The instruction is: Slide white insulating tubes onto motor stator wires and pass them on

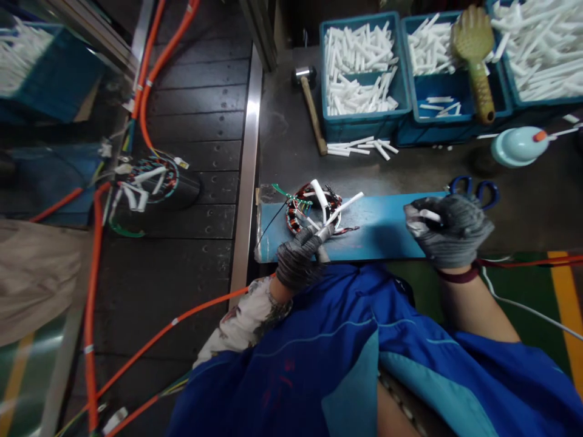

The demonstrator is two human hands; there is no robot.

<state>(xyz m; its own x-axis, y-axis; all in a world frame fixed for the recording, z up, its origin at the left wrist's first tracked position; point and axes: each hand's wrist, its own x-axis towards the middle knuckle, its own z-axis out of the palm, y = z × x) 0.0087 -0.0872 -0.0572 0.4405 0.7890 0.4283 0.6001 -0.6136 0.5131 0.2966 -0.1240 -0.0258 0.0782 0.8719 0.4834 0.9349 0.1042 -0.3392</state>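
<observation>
A wound coil ring (294, 220) with copper, black and green wires lies on the left part of a blue board (382, 218). White sleeves (320, 194) stick up from it. My left hand (301, 255), in a grey glove, is at the ring's front edge, its fingers closed on a white sleeve (339, 211) that slants up to the right. Over the board's right end, away from the ring, my right hand (450, 227) is curled round a short white piece (429, 215). Its glove is grey too.
Blue bins (363, 121) of white sleeves line the back, with a yellow-brown glove-shaped tool (476, 60) on one. A hammer (312, 109), blue scissors (487, 194) and a pale bottle (519, 147) lie nearby. Another coil (157, 176) sits left, near orange cables (95, 273).
</observation>
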